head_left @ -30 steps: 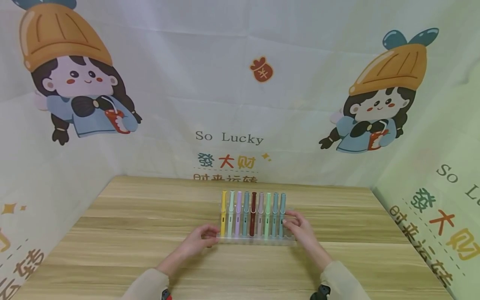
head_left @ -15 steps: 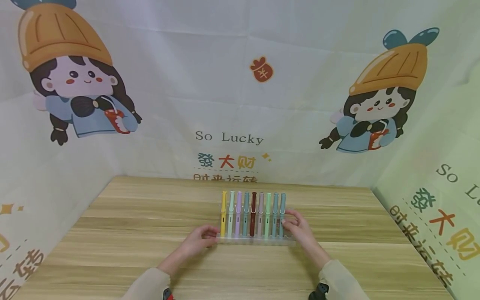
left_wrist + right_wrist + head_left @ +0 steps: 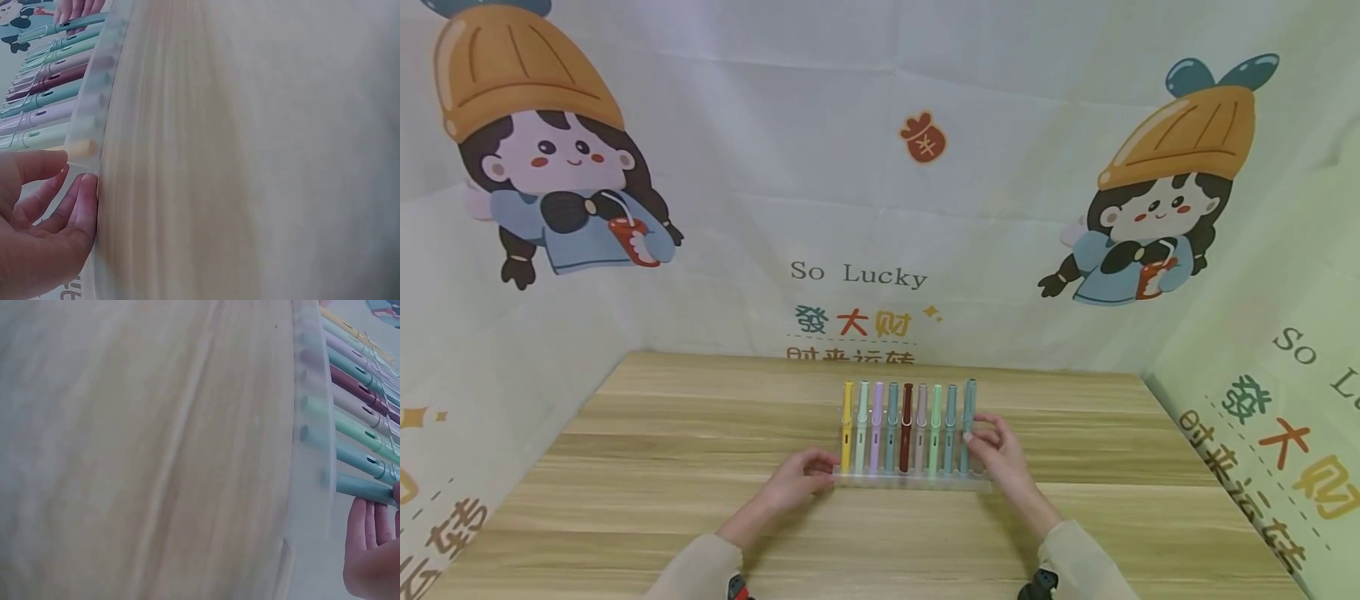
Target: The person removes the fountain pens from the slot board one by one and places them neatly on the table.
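A clear pen stand (image 3: pixel 910 482) stands on the wooden table, holding a row of capped pens in yellow, pale green, lilac, teal, dark red, mauve and green. My left hand (image 3: pixel 797 481) holds the stand's left end; in the left wrist view its thumb and fingers bend around the corner beside the yellow pen (image 3: pixel 81 149). At the other end, my right hand (image 3: pixel 1004 457) pinches the rightmost teal pen (image 3: pixel 968 417), which leans slightly right and sits a little higher than its neighbours. That pen's lower end (image 3: pixel 356 485) is still at the stand's front ledge in the right wrist view.
Bare wood of the table (image 3: pixel 700 433) stretches around the stand on all sides. Behind the table hangs a pale printed cloth (image 3: pixel 1000 250) with cartoon figures and lettering, which also covers both sides.
The rightmost teal pen has risen slightly and its top has tipped right, moving with my right hand's fingers. My left hand and the stand stay in place.
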Tool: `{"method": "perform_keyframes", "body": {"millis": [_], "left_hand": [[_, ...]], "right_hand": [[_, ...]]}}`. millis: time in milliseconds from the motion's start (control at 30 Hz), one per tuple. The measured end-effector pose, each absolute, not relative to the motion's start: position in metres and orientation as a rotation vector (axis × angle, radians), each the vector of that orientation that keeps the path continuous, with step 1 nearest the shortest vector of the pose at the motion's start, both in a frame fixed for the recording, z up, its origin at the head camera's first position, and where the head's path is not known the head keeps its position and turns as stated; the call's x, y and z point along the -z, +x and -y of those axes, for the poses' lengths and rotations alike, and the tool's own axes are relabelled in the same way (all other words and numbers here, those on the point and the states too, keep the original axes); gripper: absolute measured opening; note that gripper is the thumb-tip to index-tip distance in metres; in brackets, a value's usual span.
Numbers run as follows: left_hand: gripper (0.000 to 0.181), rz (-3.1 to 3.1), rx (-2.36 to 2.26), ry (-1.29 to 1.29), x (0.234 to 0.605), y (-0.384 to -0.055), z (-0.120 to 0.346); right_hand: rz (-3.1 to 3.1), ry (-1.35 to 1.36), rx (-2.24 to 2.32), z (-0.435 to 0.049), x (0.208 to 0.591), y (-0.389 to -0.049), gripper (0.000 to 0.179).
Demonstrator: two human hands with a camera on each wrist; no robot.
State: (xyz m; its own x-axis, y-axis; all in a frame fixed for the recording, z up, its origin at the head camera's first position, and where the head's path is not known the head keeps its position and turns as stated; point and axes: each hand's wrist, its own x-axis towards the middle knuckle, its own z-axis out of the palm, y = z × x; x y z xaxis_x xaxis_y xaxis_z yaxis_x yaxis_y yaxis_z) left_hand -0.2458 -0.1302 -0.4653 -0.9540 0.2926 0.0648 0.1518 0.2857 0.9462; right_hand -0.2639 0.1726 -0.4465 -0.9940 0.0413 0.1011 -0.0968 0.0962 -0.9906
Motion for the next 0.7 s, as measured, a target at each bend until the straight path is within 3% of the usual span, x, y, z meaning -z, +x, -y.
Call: {"method": "perform_keyframes", "body": {"millis": [700], "left_hand": [[0.021,-2.449,-1.755,0.383,0.471,-0.25,0.13]], "right_hand": [[2.283,0.079,-1.904,-0.208,0.44,-0.267,0.039]]}}
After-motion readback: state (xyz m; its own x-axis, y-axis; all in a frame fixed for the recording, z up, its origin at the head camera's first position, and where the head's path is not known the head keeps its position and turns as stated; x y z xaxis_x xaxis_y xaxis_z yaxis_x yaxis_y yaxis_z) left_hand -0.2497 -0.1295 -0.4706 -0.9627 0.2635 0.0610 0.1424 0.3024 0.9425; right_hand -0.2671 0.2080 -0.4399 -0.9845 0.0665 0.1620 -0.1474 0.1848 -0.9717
